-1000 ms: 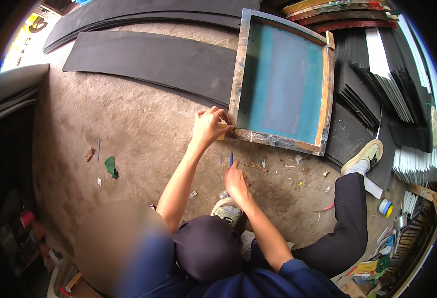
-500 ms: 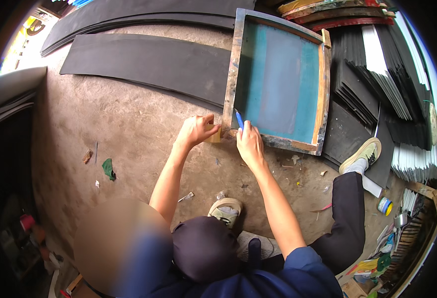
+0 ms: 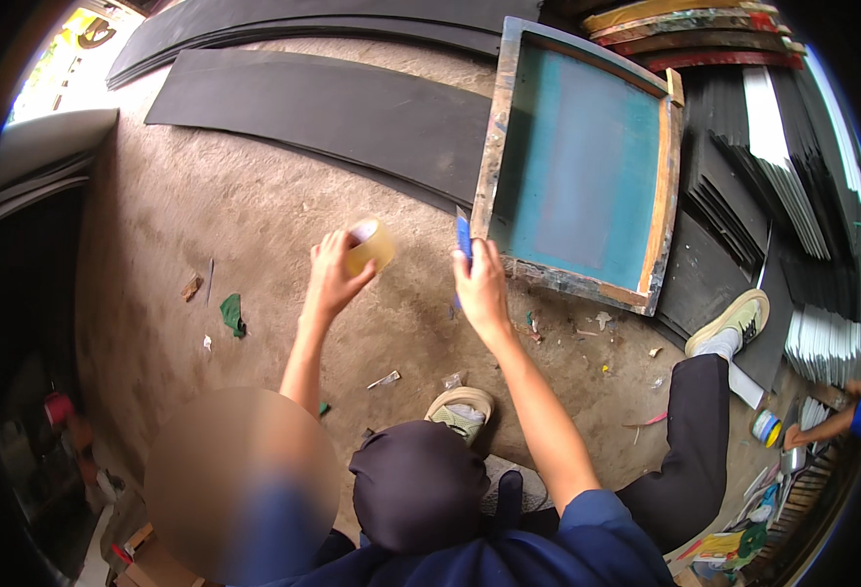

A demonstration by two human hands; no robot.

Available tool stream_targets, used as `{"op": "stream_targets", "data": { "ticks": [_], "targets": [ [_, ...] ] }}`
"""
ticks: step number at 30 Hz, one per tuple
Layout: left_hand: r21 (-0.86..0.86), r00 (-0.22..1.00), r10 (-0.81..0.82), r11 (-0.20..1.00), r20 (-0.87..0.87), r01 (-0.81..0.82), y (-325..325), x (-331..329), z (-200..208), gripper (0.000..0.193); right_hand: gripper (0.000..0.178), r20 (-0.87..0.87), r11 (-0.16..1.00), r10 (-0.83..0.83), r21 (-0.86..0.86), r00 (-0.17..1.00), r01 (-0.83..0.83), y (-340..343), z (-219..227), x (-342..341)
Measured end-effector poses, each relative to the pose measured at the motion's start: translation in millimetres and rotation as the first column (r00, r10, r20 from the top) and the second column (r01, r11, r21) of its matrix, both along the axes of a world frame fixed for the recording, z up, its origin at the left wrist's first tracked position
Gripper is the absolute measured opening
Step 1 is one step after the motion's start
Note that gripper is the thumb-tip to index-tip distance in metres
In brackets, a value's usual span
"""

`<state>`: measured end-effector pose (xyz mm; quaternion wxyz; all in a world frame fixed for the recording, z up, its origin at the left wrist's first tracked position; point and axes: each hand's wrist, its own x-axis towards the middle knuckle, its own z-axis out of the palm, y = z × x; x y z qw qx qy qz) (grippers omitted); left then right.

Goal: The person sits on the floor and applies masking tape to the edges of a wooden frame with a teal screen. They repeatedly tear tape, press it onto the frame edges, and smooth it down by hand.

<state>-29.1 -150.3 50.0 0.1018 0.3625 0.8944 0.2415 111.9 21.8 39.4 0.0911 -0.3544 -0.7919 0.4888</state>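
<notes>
Grasps a roll of yellowish tape (image 3: 374,248), slightly blurred, between the thumb and fingers of the left hand (image 3: 331,276), above the concrete floor (image 3: 254,196) and to the left of the wooden-framed screen (image 3: 494,147), apart from it. Grips a blue cutter knife (image 3: 464,235) in the closed right hand (image 3: 480,292), with the blade pointing away from the body, at the near left corner of the screen; cannot tell touch from gap there. Faces a long black sheet (image 3: 323,108) on the floor, beyond the tape, reaching to the screen's left side. Has a green scrap (image 3: 232,315) on the floor at left. Shares the view, at the right rim, with another person's arm (image 3: 830,428).
</notes>
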Motion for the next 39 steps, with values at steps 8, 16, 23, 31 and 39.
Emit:
{"op": "stream_targets", "data": {
  "ticks": [8, 16, 23, 31, 39],
  "targets": [
    [-0.018, 0.964, 0.051, 0.998, -0.259, -0.058, 70, 28, -45, 0.028, 0.033, 0.176, 0.997, -0.053, -0.043, 0.983, 0.061, -24, -45, -53],
    [0.229, 0.999, 0.013, 0.973, -0.03, -0.005, 74, 19, -16, 0.025, 0.037, 0.017, 0.836, 0.43, -0.385, 0.903, -0.391, 30, 3, -12],
    [-0.032, 0.823, -0.566, 0.823, 0.034, 0.567, 157, 17, 56, 0.022, 0.029, 0.079, 0.957, 0.288, 0.015, 0.954, -0.29, 221, 43, 70],
    [-0.506, 0.671, -0.737, 0.548, 0.085, 0.666, 186, 34, 22, 0.018, 0.03, 0.283, 0.896, 0.343, 0.187, 0.896, -0.402, 256, 23, 193],
    [-0.463, 0.727, -0.686, 0.645, -0.001, 0.608, 195, 49, 22, 0.007, 0.015, 0.226, 0.78, 0.384, 0.439, 0.895, -0.445, 252, 14, 205]
  ]
}}
